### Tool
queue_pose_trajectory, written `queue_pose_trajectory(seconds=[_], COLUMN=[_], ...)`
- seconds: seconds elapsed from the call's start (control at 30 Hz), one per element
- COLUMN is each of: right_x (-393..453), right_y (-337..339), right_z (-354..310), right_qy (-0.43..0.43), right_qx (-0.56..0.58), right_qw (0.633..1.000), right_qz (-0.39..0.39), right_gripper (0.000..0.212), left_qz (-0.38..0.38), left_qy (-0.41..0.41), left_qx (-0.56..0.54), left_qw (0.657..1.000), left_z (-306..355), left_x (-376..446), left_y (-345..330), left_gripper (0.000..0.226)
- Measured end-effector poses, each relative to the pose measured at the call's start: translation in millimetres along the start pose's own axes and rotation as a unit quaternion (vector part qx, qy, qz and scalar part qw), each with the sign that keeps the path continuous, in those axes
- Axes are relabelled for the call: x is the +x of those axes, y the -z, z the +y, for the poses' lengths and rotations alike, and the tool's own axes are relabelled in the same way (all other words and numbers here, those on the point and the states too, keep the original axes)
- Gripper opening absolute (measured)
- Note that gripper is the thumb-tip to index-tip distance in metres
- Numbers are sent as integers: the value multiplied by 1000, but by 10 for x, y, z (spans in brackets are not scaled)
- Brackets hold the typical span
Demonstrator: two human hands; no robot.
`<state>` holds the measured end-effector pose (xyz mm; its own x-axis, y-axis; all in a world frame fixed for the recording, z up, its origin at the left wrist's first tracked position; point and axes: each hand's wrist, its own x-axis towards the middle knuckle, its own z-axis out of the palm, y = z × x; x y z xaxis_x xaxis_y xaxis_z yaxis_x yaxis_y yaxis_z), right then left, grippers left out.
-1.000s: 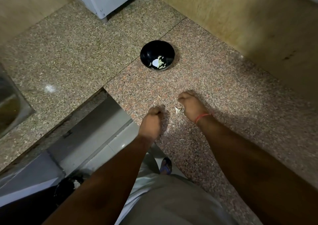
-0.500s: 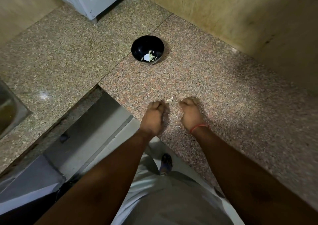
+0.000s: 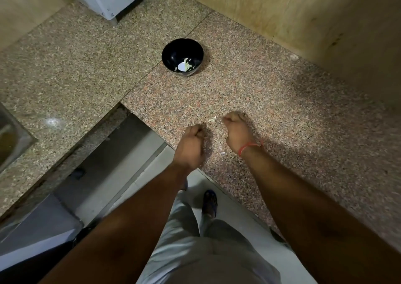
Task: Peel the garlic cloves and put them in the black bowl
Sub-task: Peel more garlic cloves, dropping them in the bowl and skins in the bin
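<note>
Black bowl (image 3: 182, 57) on the granite counter (image 3: 282, 110), pale garlic bits inside.
Both fists curled up near the counter edge — left hand (image 3: 191, 146), right hand (image 3: 237, 130) — can't tell what they're pinching; papery skin scrap (image 3: 213, 118) between them.

Dim, warm light falls over the granite counter (image 3: 282, 101), a small glare spot (image 3: 52, 122) shining left of the black bowl (image 3: 182, 57) (soft shadows spread right of it), while wide-angle distortion and blur smear the frame's edges.
</note>
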<state>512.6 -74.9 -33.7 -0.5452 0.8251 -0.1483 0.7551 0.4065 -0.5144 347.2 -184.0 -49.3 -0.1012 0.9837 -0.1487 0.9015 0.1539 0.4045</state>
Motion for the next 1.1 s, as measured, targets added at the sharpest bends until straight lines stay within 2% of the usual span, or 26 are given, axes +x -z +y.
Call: queue_pose_trajectory(seconds=[0.1,0.2,0.23,0.3,0.37,0.43,0.53,0.6,0.67,0.73,0.8,0.87,0.93,1.0,1.1], right_x=[95,-149,-271,-512,-639,-709,-845,-1000,-1165,-1307,-1346,-1283,-1258,-1342,-1675], right_y=[-24,-129,-175,-241,-234,-142,-15,-75,-205,-352,-441,-475,-470,-417,-411], right_z=[-15,-58,-59,-63,-17,37,132,154,115,27,-136,-321,-419,-400,-230], right_qy=[30,49,62,98,103,61,-51,-101,-153,-205,-195,-142,-116,-149,-237], right_qx=[-19,-30,-29,-35,1,47,63,22,-14,-10,20,69,116,146,126], right_qw=[999,998,997,993,994,997,995,992,985,975,977,984,980,964,936], right_qz=[4,-40,-43,-62,-49,-9,52,65,80,89,84,78,108,163,228], right_gripper=[74,35,30,42,60,65,65,53,31,26,33,39,45,52,48], left_qz=[-17,-14,-13,-6,0,3,-3,-16,-20,-17,-25,-24,-8,17,34], left_qy=[-3,-44,-60,-86,-91,-65,6,24,34,37,29,24,22,16,12], left_qx=[31,36,22,-14,-38,-47,-39,-33,-35,-42,-52,-59,-74,-88,-91], left_qw=[999,998,998,996,995,997,999,999,999,998,998,998,997,996,995], left_z=[0,-4,-2,9,18,-32,-128,-128,-74,-40,-31,-27,4,24,57], left_x=[53,-26,-73,-174,-248,-280,-286,-286,-286,-299,-333,-370,-415,-463,-602], left_y=[28,-48,-85,-120,-106,-104,-92,-81,-68,-95,-144,-182,-192,-178,-177], left_gripper=[76,58,52,39,34,40,47,55,58,61,66,69,64,56,56])
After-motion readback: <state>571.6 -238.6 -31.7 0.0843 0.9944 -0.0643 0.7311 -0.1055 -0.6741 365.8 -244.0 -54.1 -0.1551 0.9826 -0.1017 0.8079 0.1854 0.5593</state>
